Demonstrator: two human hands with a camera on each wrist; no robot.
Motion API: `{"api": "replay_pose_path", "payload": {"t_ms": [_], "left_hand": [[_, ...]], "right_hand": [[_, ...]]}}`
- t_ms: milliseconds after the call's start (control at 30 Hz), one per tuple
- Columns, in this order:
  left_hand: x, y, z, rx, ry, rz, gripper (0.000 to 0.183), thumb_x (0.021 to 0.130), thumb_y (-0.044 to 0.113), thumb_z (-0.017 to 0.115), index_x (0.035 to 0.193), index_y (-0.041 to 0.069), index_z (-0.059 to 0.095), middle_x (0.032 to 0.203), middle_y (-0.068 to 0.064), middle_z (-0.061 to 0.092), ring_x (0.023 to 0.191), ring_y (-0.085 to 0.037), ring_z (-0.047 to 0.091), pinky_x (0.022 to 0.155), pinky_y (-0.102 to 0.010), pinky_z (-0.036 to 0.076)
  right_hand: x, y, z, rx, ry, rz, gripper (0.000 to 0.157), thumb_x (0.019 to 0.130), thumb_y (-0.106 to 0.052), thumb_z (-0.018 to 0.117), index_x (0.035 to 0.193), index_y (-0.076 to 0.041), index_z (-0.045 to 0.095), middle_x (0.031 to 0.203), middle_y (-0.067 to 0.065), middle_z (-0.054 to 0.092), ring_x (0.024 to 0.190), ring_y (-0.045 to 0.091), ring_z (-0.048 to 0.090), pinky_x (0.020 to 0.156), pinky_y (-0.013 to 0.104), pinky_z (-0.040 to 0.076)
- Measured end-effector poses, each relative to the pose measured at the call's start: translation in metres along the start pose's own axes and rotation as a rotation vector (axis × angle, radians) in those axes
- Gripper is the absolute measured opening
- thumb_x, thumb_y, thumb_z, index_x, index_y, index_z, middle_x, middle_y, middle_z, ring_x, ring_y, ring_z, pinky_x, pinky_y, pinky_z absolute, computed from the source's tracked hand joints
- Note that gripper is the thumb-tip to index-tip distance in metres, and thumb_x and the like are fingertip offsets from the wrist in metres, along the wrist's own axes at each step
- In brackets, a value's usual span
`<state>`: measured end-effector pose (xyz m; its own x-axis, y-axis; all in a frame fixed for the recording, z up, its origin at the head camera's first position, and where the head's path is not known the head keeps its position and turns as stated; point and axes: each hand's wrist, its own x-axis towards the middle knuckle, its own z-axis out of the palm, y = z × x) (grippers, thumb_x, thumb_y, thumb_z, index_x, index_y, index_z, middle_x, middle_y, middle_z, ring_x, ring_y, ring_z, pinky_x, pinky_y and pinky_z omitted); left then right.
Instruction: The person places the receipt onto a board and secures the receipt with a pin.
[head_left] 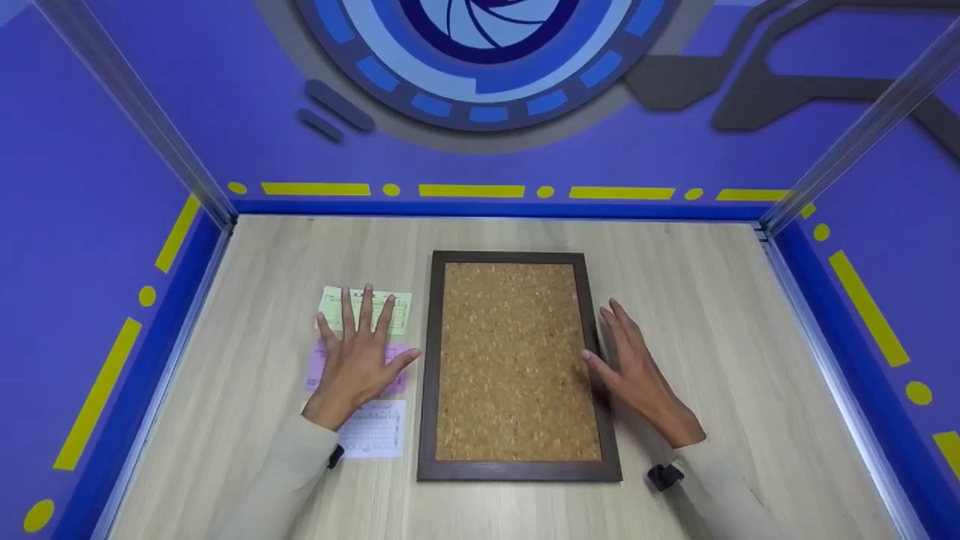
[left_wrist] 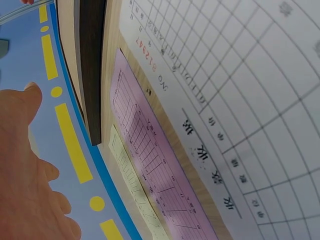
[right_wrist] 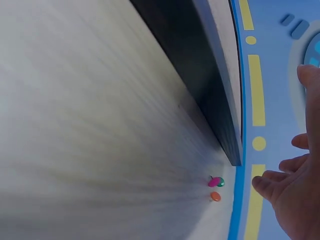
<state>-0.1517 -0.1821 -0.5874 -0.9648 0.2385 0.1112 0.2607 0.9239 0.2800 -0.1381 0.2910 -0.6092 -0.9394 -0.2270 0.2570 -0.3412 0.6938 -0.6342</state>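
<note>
A cork board (head_left: 517, 360) in a dark brown frame lies upright-length on the table. Left of it, three printed slips form a column: green (head_left: 403, 316), pink (head_left: 315, 369) and white (head_left: 381, 433). My left hand (head_left: 356, 369), fingers spread, hovers over the green and pink slips and covers part of them. My right hand (head_left: 637, 375) is beside the board's right edge, thumb over the frame, holding nothing. In the right wrist view, a magenta push pin (right_wrist: 214, 182), a green push pin (right_wrist: 221, 183) and an orange push pin (right_wrist: 215, 196) lie near the frame; the head view hides them.
Pale wood-grain tabletop (head_left: 720, 315) surrounds the board. Blue panels with yellow marks, such as the back wall (head_left: 480, 169), enclose it on the left, right and far sides. Metal posts stand at the far corners.
</note>
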Motion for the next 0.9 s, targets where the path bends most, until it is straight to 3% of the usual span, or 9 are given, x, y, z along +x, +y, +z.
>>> {"api": "replay_pose_path", "payload": {"t_ms": [467,900], "left_hand": [[-0.003,-0.004,0.000,-0.019,-0.003,-0.011,0.104,0.100,0.076,0.059,0.176,0.011,0.026,0.184,-0.022,0.000,0.166,-0.056,-0.009,0.116,-0.091,-0.004],[-0.008,-0.012,0.000,-0.038,0.007,-0.017,0.103,0.101,0.073,0.059,0.176,0.010,0.025,0.183,-0.023,0.001,0.165,-0.058,-0.007,0.116,-0.092,-0.002]], "right_hand": [[0.003,0.005,0.018,0.127,-0.070,0.122,0.076,0.109,-0.028,0.072,0.169,0.001,0.035,0.179,0.023,0.023,0.165,0.045,0.025,0.127,0.069,0.028],[0.007,0.010,0.030,0.162,-0.056,0.191,0.071,0.110,-0.025,0.069,0.169,-0.002,0.037,0.178,0.023,0.028,0.164,0.045,0.027,0.129,0.066,0.026]]}}
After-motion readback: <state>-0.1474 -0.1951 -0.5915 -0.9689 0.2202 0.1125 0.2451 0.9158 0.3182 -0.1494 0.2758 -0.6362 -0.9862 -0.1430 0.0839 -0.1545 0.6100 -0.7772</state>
